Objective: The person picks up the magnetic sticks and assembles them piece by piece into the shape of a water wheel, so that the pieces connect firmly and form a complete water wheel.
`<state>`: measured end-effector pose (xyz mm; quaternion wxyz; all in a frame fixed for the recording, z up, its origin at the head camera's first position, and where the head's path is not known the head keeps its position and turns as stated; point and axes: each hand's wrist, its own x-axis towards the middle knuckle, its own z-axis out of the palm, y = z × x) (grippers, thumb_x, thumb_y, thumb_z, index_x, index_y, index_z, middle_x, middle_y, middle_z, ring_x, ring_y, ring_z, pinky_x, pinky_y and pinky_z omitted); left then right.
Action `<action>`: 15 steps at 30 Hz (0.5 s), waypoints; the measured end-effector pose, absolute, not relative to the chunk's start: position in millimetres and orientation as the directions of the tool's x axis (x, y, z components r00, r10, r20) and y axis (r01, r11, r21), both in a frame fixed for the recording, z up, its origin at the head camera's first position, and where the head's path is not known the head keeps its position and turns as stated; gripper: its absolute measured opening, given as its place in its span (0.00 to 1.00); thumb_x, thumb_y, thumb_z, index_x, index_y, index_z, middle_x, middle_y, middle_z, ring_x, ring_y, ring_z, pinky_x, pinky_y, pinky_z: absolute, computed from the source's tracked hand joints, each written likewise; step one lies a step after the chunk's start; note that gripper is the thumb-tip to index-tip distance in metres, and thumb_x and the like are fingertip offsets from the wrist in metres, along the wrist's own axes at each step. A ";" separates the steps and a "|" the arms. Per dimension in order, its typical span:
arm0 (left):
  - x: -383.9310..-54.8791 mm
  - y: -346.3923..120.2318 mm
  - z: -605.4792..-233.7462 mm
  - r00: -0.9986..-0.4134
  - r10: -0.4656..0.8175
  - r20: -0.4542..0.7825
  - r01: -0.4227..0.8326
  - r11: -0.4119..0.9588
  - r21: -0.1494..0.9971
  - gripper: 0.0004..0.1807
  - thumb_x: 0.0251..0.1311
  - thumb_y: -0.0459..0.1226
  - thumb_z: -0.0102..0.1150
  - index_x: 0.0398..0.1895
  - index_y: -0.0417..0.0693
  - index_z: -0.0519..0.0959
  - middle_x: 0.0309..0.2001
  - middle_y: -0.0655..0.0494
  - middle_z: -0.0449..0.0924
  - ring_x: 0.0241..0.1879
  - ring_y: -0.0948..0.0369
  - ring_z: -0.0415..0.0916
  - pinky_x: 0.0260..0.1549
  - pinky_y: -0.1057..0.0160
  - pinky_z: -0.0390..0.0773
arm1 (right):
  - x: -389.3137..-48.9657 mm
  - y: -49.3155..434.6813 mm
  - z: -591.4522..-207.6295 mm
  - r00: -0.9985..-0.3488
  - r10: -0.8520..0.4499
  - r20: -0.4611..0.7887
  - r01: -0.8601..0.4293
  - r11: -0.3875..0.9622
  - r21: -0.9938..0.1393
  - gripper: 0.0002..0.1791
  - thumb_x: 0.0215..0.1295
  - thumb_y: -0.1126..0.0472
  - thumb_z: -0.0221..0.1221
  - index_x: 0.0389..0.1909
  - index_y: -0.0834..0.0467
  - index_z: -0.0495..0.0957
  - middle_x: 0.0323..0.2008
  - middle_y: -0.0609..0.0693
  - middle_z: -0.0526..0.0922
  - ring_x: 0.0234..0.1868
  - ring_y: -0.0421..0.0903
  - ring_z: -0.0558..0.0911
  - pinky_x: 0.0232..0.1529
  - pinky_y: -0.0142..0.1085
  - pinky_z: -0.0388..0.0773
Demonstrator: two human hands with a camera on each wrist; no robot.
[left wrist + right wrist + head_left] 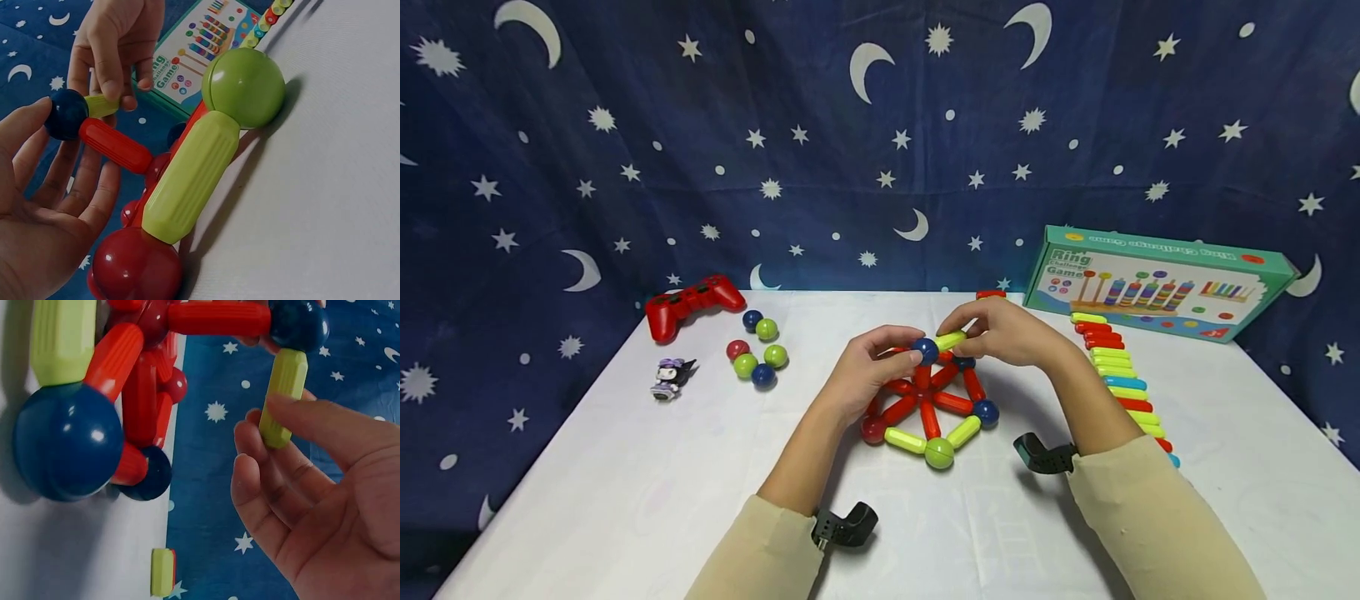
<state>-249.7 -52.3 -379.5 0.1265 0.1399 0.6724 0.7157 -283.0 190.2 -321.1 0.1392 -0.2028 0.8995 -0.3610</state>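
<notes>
A building set of magnetic-looking rods and balls forms a wheel shape, with red rods (953, 403) spreading from a middle red ball. Around it sit a green ball (939, 453), a red ball (873, 430) and blue balls (986, 412), with yellow-green rods (190, 178) between some. My left hand (861, 375) holds a raised blue ball (67, 114) between thumb and fingers, and a red rod (115, 145) slants from it to the middle. My right hand (1007, 333) pinches a yellow-green rod (291, 367) whose end meets that blue ball.
Loose balls (746, 365) lie left of the wheel, near a small figurine (668, 379) and a red game controller (692, 307). On the right runs a row of coloured rods (1112, 362) before a green game box (1150, 283). A starry cloth (820, 150) hangs behind the table.
</notes>
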 end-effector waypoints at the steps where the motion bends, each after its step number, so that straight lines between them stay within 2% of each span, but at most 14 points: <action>1: -249.5 -52.6 -379.3 -0.930 0.366 0.030 0.007 -0.063 0.998 0.18 0.67 0.35 0.65 0.59 0.46 0.82 0.57 0.49 0.81 0.50 0.54 0.83 0.55 0.60 0.83 | -283.3 188.7 -319.9 -0.881 -0.462 -0.100 -0.267 0.661 -0.701 0.17 0.67 0.65 0.65 0.56 0.56 0.85 0.54 0.55 0.85 0.47 0.52 0.85 0.49 0.46 0.86; 8: -249.8 -53.4 -381.2 -0.928 0.371 0.034 0.009 -0.071 0.997 0.18 0.67 0.35 0.66 0.59 0.45 0.82 0.56 0.49 0.80 0.49 0.57 0.83 0.54 0.61 0.83 | -284.0 185.7 -314.2 -0.905 -0.415 -0.096 -0.223 0.655 -0.722 0.19 0.68 0.67 0.61 0.59 0.56 0.83 0.58 0.56 0.84 0.55 0.57 0.85 0.57 0.55 0.83; 13: -250.1 -53.2 -381.1 -0.929 0.369 0.030 0.004 -0.072 0.997 0.18 0.66 0.35 0.66 0.58 0.45 0.82 0.56 0.49 0.80 0.49 0.57 0.83 0.53 0.62 0.83 | -291.4 200.4 -316.6 -0.931 -0.360 -0.053 -0.204 0.637 -0.743 0.17 0.72 0.64 0.59 0.60 0.58 0.82 0.60 0.60 0.83 0.56 0.61 0.83 0.54 0.48 0.85; 15: -250.4 -52.5 -381.2 -0.929 0.368 0.030 0.006 -0.066 0.998 0.18 0.66 0.35 0.66 0.58 0.46 0.82 0.57 0.49 0.80 0.50 0.56 0.83 0.54 0.60 0.83 | -298.7 211.2 -322.8 -0.952 -0.303 -0.045 -0.177 0.664 -0.727 0.18 0.73 0.62 0.58 0.61 0.58 0.81 0.61 0.62 0.81 0.57 0.62 0.81 0.54 0.48 0.85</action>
